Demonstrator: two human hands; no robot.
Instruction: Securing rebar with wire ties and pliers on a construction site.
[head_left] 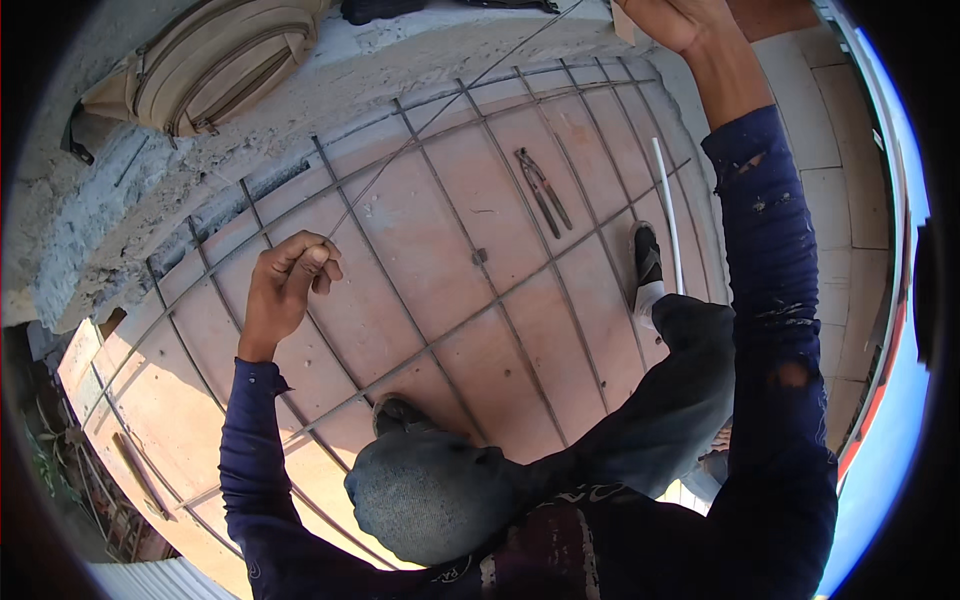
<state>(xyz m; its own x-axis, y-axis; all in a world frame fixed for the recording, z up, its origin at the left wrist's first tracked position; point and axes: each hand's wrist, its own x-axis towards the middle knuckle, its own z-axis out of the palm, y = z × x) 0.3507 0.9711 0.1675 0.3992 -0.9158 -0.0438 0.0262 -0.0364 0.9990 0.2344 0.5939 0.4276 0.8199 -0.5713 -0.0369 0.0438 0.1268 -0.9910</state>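
My left hand is raised over the left part of a steel rebar grid. Its thumb and fingers are pinched together on a thin metal wire. From there the wire slants straight up to the right and leaves the picture at the upper edge. My right hand is at the top right, its arm stretched far out. The upper edge cuts off most of its fingers, so its grip does not show. Pincers with dark handles lie on the reddish panels within the grid.
A white rod lies right of my shoe. A beige bag rests on the rough concrete ledge at the far left. A wood strip lies at the lower left. Pale tiles run along the right.
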